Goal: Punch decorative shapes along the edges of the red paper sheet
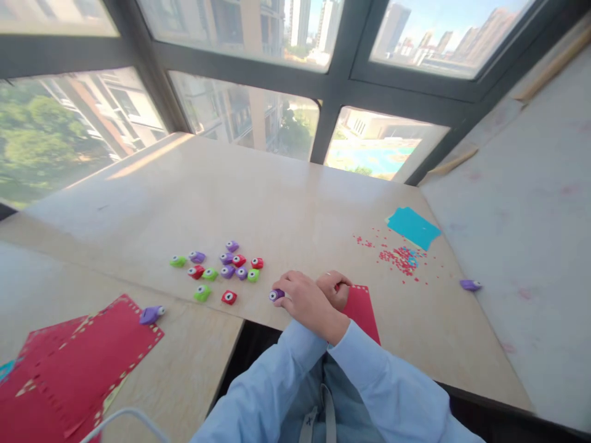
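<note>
As seen from the head camera, both hands meet at the near edge of the table [295, 203], with the forearms crossing just below the wrists. The right hand [305, 303] lies in front, its fingers curled down over a small purple punch [277, 295], which rests on the table surface at the fingertips. The left hand [335, 288] sits behind it, mostly hidden. Its fingers are bent and rest at the top edge of a red paper sheet [364, 314]; whether they pinch the sheet cannot be determined.

Judgement: the punch is in hand but lies beside the sheet, not on it. The sheet edge must enter the punch slot before any pressing.

Surroundings:
- A cluster of punches [226, 267] in green, red and purple lies near the right hand, to its left.
- Red confetti [397, 258] and a teal paper [413, 227] lie beyond the sheet.
- A stray purple punch [470, 285] lies well apart at the right.
- Perforated red sheets [83, 363] carry another punch [152, 314] at far left.

Nothing lies between punch and sheet except the hands themselves.
</note>
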### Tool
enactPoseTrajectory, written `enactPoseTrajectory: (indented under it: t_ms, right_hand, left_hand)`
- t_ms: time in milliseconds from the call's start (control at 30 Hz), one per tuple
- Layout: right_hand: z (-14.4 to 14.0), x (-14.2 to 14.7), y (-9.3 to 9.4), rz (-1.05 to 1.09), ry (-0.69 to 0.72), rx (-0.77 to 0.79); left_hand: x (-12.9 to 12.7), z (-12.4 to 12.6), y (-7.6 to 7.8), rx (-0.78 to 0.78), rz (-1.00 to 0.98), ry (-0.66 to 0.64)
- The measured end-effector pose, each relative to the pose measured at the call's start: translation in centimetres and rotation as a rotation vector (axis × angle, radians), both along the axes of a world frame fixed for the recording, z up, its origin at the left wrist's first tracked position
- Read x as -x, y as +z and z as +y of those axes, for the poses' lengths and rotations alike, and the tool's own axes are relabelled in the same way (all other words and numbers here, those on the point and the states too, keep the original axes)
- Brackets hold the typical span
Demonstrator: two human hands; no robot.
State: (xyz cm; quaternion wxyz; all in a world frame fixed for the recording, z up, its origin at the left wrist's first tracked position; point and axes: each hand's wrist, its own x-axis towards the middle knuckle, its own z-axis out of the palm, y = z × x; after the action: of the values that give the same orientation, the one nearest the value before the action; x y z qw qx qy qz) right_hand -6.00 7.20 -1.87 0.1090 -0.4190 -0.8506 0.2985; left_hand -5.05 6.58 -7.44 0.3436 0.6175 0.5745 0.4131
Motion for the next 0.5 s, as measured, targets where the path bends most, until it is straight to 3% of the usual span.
enactPoseTrajectory:
  t_ms: [100,333,500]
  right_hand:
    - [0.6,1.4,-0.6,-0.022,0.013,0.081]
    - [1.7,3.6,-1.7,-0.011,0.011,0.121]
    - [2.0,4.5,-2.5,0.135,-0.05,0.131]
  left_hand:
    - [0.4,1.0,-0.3,0.02,-0.037,-0.08]
    - [0.3,1.3,0.3,0.053,-0.128,-0.1]
    - [0.3,1.3,0.5,0.057,-0.133,-0.106]
